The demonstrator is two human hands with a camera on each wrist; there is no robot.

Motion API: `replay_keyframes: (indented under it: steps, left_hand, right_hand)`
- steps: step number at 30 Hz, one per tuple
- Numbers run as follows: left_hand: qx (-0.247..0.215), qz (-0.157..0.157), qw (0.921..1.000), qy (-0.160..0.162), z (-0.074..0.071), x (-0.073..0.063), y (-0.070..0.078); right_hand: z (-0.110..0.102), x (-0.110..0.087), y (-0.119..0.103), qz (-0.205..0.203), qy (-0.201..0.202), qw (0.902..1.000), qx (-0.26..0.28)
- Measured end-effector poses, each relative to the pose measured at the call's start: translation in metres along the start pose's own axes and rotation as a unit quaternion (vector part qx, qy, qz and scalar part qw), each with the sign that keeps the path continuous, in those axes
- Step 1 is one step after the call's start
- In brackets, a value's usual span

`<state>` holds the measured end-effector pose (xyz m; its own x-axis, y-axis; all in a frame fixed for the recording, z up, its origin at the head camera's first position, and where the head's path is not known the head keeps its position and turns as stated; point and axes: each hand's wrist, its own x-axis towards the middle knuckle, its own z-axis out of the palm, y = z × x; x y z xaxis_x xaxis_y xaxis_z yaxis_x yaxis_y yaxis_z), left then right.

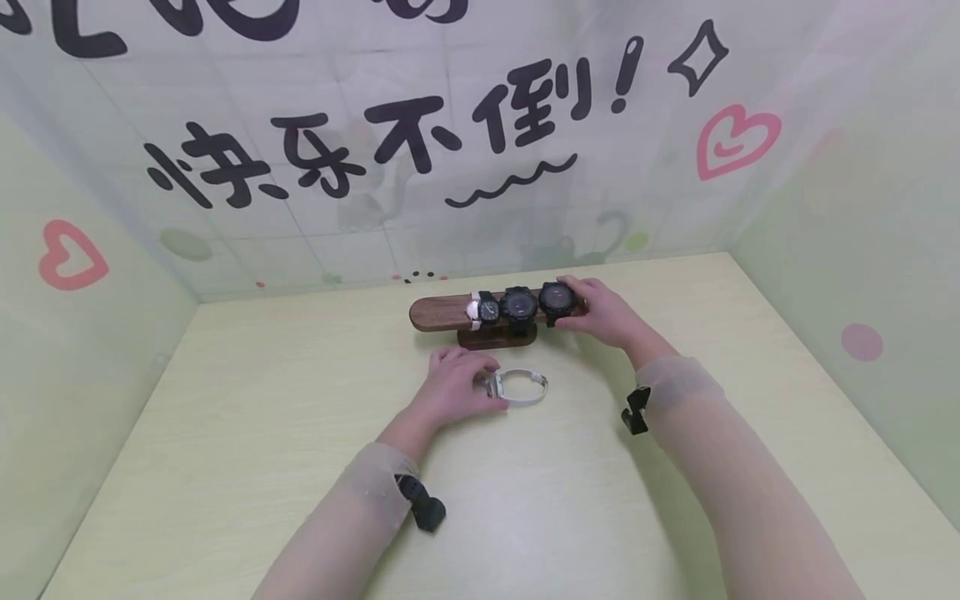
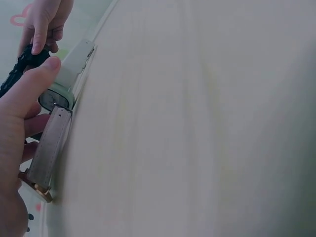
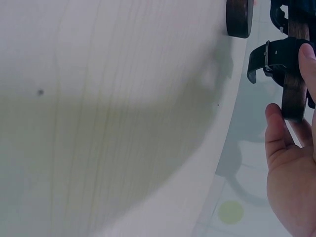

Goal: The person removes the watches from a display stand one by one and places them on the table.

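On the tabletop lies a white-strapped wristwatch (image 1: 525, 402), its band bent into a loop. My left hand (image 1: 459, 387) pinches it at the case side, thumb near and fingers beyond; the left wrist view shows the watch's pale strap (image 2: 49, 148) and buckle close by the thumb. Behind it stands a dark wooden watch stand (image 1: 438, 314). At the bar's right end my right hand (image 1: 607, 315) grips a black watch (image 1: 557, 300), thumb on its near side. In the right wrist view the black strap (image 3: 281, 57) wraps the bar, its free end sticking out.
Another black watch (image 1: 518, 306) and a smaller watch (image 1: 487, 308) with a dark face sit on the bar, a white-strapped one (image 1: 473, 310) against them. The stand's base (image 1: 495, 337) rests on the pale wooden table (image 1: 262, 417). A printed curtain (image 1: 420, 225) hangs behind.
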<state>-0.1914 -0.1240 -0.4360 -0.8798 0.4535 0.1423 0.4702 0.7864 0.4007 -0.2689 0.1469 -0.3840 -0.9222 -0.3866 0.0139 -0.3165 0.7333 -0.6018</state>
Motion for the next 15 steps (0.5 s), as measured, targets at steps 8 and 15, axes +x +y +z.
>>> replay_keyframes:
  steps: [8,15]
  left_hand:
    - [-0.021,-0.013,0.9996,0.010,-0.0049,-0.0020,-0.0029]
    - [-0.044,-0.024,0.9985,0.019,-0.0091,-0.0043,-0.0067]
  right_hand:
    - [-0.0005,-0.0005,0.0000,0.000,0.002,1.0000,0.003]
    - [0.0003,-0.0002,0.0009,0.000,0.002,1.0000,0.002]
